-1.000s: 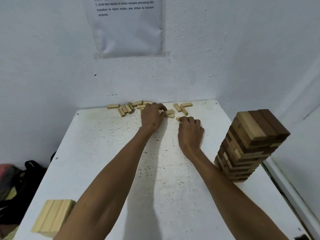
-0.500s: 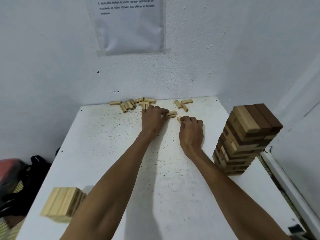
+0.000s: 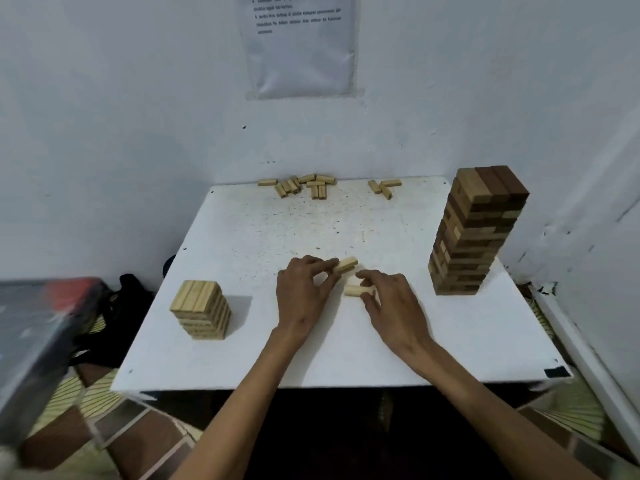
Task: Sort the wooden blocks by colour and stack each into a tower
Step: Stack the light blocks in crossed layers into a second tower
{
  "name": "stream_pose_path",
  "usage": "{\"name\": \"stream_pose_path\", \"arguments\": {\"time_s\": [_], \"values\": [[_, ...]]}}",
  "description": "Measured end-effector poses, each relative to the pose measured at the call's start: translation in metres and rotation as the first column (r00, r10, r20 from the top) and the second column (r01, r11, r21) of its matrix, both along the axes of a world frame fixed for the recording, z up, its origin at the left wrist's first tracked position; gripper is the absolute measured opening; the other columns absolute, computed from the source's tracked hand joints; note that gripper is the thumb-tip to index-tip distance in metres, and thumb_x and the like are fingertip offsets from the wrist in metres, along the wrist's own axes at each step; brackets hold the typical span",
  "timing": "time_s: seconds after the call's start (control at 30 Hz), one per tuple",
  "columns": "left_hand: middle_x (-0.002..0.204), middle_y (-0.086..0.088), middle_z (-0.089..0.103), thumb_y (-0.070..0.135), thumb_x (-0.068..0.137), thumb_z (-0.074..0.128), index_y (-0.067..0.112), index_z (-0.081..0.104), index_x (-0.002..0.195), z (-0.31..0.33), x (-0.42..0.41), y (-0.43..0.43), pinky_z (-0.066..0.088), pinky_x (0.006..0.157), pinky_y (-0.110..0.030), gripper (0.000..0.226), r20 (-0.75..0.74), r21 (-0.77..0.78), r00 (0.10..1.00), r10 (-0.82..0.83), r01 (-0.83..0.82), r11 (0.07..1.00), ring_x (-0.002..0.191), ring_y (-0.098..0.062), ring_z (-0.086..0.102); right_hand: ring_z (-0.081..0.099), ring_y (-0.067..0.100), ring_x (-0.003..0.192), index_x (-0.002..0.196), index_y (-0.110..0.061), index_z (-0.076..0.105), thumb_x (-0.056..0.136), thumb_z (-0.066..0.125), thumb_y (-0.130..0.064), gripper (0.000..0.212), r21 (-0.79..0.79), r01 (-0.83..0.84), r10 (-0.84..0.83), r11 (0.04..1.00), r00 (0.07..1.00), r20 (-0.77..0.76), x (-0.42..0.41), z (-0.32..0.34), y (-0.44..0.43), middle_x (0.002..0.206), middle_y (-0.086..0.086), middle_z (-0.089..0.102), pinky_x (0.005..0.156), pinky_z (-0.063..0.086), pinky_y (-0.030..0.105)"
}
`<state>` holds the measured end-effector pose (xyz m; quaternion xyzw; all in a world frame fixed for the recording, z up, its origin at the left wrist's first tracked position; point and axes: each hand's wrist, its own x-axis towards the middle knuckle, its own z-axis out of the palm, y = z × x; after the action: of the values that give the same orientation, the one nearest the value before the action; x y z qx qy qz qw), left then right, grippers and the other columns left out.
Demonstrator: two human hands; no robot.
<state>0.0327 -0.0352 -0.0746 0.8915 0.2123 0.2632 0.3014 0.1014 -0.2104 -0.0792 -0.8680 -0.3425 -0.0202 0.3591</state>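
My left hand (image 3: 304, 292) pinches a light wooden block (image 3: 346, 264) just above the white table (image 3: 242, 244). My right hand (image 3: 391, 303) holds a second light block (image 3: 356, 290) at the table's middle, close to the first. A short tower of light blocks (image 3: 202, 310) stands at the front left. A tall mixed tower of light and dark blocks (image 3: 474, 230) rises at the right. Several loose light blocks (image 3: 304, 186) lie along the back edge, with three more (image 3: 384, 187) to their right.
A white wall with a taped paper sheet (image 3: 301, 46) backs the table. A dark bag (image 3: 114, 306) and a blurred grey object (image 3: 38, 334) sit at the left below table level. A patterned floor mat (image 3: 104, 400) shows under the table's front.
Both hands have drawn back from the loose blocks at the back edge to the table's middle, each bringing a light block. The camera has pulled back, showing the whole table.
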Motion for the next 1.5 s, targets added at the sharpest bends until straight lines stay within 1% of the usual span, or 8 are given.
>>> {"name": "stream_pose_path", "arguments": {"time_s": [0.17,0.33,0.57,0.73,0.87,1.07,1.17,1.5], "values": [[0.105,0.015,0.072,0.04,0.092,0.07,0.037,0.078,0.111,-0.01,-0.049,-0.011,0.049,0.09,-0.045,0.02,-0.07,-0.007,0.994,0.088,-0.089,0.996,0.106,-0.014,0.06,0.052,0.022,0.115,0.131,-0.021,0.065,0.099,0.064,-0.013,0.033,-0.008,-0.099,0.099,0.995,0.994,0.036,-0.03,-0.005,-0.013,0.116,-0.008,0.068,0.092,0.05,0.04],[0.112,0.013,0.074,0.041,0.087,0.077,0.034,0.078,0.115,-0.001,-0.064,-0.01,0.048,0.098,-0.034,0.029,-0.065,-0.159,0.996,0.069,-0.078,0.984,0.117,-0.01,0.056,0.054,0.021,0.11,0.119,-0.02,0.071,0.097,0.066,-0.014,0.023,-0.015,-0.128,0.129,0.992,0.987,0.096,-0.025,-0.011,-0.011,0.11,-0.01,0.07,0.089,0.052,0.043],[0.1,0.016,0.075,0.03,0.089,0.076,0.035,0.081,0.096,-0.007,-0.059,-0.004,0.049,0.089,-0.026,0.011,0.058,-0.3,0.992,0.115,-0.093,0.949,0.104,-0.004,0.063,0.054,0.018,0.106,0.109,-0.022,0.077,0.095,0.069,-0.01,0.02,0.011,-0.185,0.182,0.983,0.974,0.136,-0.021,-0.011,-0.006,0.11,-0.011,0.069,0.085,0.053,0.039],[0.1,0.013,0.077,0.034,0.089,0.07,0.026,0.081,0.098,0.0,-0.059,-0.005,0.052,0.092,-0.034,0.017,0.0,-0.241,0.997,0.073,-0.071,0.968,0.102,-0.008,0.066,0.052,0.018,0.104,0.11,-0.028,0.074,0.093,0.071,-0.02,0.019,0.004,-0.189,0.186,0.982,0.971,0.146,-0.019,-0.011,0.001,0.116,-0.006,0.057,0.082,0.051,0.037],[0.12,0.002,0.066,0.041,0.089,0.054,0.02,0.069,0.126,-0.003,-0.065,-0.006,0.047,0.099,-0.038,0.046,-0.086,-0.095,0.996,0.023,-0.031,0.995,0.117,-0.019,0.054,0.048,0.017,0.109,0.128,-0.029,0.063,0.091,0.073,-0.034,0.038,-0.048,-0.193,0.196,0.98,0.976,0.093,-0.008,-0.002,0.006,0.116,-0.008,0.052,0.087,0.05,0.037],[0.111,0.005,0.063,0.06,0.081,0.047,0.03,0.045,0.152,0.012,-0.07,0.014,0.042,0.097,-0.044,0.077,-0.418,0.048,0.905,-0.077,0.107,0.993,0.115,-0.023,0.052,0.046,0.009,0.103,0.146,-0.034,0.046,0.092,0.064,-0.042,0.058,-0.279,-0.362,0.33,0.889,0.931,-0.158,0.023,0.013,0.009,0.1,-0.018,0.053,0.098,0.044,0.042],[0.11,0.007,0.062,0.062,0.087,0.06,0.027,0.047,0.15,0.013,-0.063,0.014,0.045,0.095,-0.041,0.073,-0.456,0.064,0.878,-0.146,0.197,0.978,0.112,-0.021,0.054,0.048,0.009,0.103,0.151,-0.032,0.043,0.092,0.065,-0.037,0.063,-0.305,-0.434,0.377,0.848,0.897,-0.231,0.033,0.018,0.017,0.099,-0.017,0.057,0.1,0.044,0.039],[0.107,-0.003,0.062,0.043,0.093,0.067,0.018,0.06,0.127,0.025,-0.039,0.008,0.051,0.085,-0.04,0.043,-0.517,0.014,0.832,-0.203,0.245,0.969,0.1,-0.022,0.06,0.056,0.001,0.081,0.137,-0.026,0.056,0.088,0.072,-0.028,0.051,-0.358,-0.546,0.479,0.758,0.838,-0.263,0.045,0.036,0.039,0.096,-0.012,0.064,0.073,0.041,0.018]]}}
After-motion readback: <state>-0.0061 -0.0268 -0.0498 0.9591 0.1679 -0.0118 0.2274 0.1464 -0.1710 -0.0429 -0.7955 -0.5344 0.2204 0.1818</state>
